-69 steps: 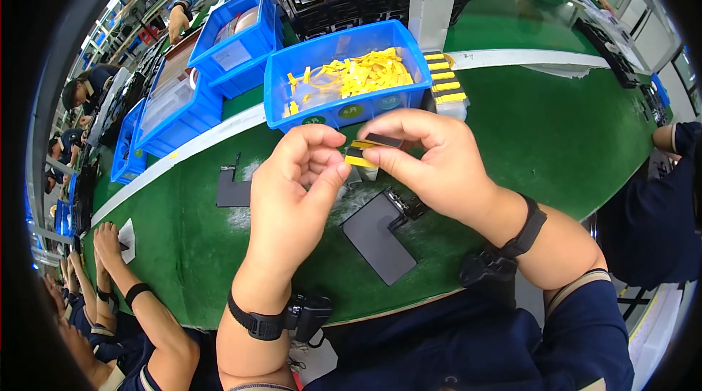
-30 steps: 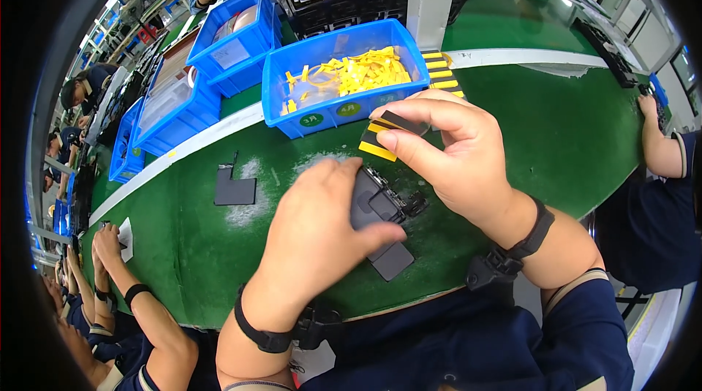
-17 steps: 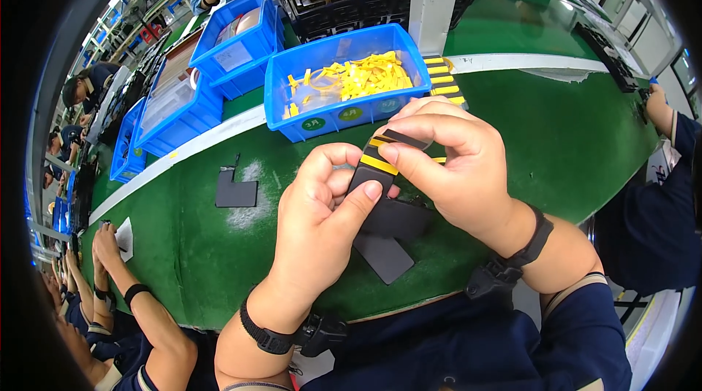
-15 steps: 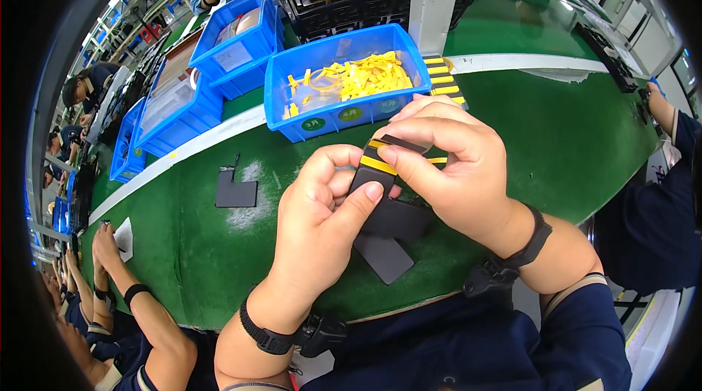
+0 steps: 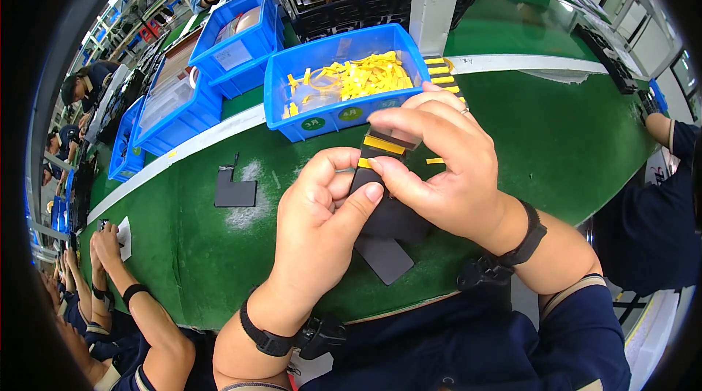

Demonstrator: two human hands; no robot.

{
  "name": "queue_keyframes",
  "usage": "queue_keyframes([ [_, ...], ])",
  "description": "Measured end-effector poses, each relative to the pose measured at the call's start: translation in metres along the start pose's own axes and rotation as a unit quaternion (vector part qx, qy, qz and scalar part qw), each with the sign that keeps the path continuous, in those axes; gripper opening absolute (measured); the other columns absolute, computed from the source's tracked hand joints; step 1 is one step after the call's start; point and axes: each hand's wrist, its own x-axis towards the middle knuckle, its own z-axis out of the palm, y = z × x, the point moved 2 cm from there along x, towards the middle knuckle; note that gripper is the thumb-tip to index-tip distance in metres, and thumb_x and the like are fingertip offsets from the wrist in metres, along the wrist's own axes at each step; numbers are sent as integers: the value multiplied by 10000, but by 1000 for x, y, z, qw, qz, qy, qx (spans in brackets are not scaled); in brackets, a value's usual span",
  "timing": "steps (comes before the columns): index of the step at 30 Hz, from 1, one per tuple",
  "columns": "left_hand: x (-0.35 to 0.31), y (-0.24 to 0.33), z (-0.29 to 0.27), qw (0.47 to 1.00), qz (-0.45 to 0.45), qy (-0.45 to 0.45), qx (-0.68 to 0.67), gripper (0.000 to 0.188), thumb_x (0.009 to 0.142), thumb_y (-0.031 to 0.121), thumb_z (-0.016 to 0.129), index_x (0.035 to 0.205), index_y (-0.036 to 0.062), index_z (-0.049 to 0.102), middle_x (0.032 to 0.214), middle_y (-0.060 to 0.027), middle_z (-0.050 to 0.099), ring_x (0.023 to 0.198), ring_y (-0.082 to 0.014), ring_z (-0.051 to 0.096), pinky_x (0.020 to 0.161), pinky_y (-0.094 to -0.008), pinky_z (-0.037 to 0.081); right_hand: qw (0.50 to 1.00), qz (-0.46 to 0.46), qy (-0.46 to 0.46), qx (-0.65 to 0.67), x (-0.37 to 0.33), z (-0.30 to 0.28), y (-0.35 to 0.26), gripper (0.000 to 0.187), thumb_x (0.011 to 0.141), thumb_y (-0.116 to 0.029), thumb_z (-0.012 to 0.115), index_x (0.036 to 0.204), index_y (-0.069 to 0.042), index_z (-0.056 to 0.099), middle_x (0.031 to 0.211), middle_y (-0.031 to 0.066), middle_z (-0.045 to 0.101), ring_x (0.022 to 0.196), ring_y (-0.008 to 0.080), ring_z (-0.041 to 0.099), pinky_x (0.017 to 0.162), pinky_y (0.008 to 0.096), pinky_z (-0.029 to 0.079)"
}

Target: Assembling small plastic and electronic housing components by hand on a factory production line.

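Head view: two hands, one dark flat part between them, above green table. Left hand grasps part; right hand pinches one black-and-yellow piece at part's upper end. Two other dark parts on table.

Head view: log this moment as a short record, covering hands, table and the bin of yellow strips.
Left hand: grips dark flat part
Right hand: holds black-and-yellow piece at that part's far end
Green table: L-shaped dark piece at left; partly hidden dark piece below hands
Blue bin: yellow strips inside
Right of bin: striped stack
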Motion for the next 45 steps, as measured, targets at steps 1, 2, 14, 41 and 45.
queue_keyframes([
  [1,-1,0,1,1000,7,9,20,252,872,2,568,1105,-21,476,936,-83,658,836,-67,586,736,-204,465,1000,0,0,0,0,1,-1,336,620,-16,721,948,-41,659,768,62,618,746,207,594,777,342,464],
  [2,-2,0,2,999,14,18,40,252,870,0,569,1104,-25,478,932,-86,662,826,-67,590,723,-206,470,999,24,2,28,-1,2,-1,353,623,-16,713,970,-40,653,770,66,618,746,204,591,766,331,464],
  [14,0,0,-3,994,63,50,72,228,877,-1,558,1091,-39,489,909,-94,672,833,-86,605,736,-209,478,993,-94,-28,-61,6,-5,-7,291,590,-35,705,872,-81,647,742,27,585,813,230,573,845,426,439],
  [41,1,2,-5,999,34,-4,23,206,877,-26,534,1076,-50,486,958,-105,647,873,-115,608,769,-233,483,989,-104,53,-95,13,-23,-8,214,580,27,691,743,-104,643,734,21,606,817,222,617,929,487,418],
  [45,4,0,-10,995,72,-18,-67,214,893,-19,513,1101,-32,460,977,-116,644,887,-129,611,796,-244,479,996,-61,-66,22,3,-8,-18,213,610,8,687,776,-121,649,913,11,677,991,252,603,997,505,348],
])
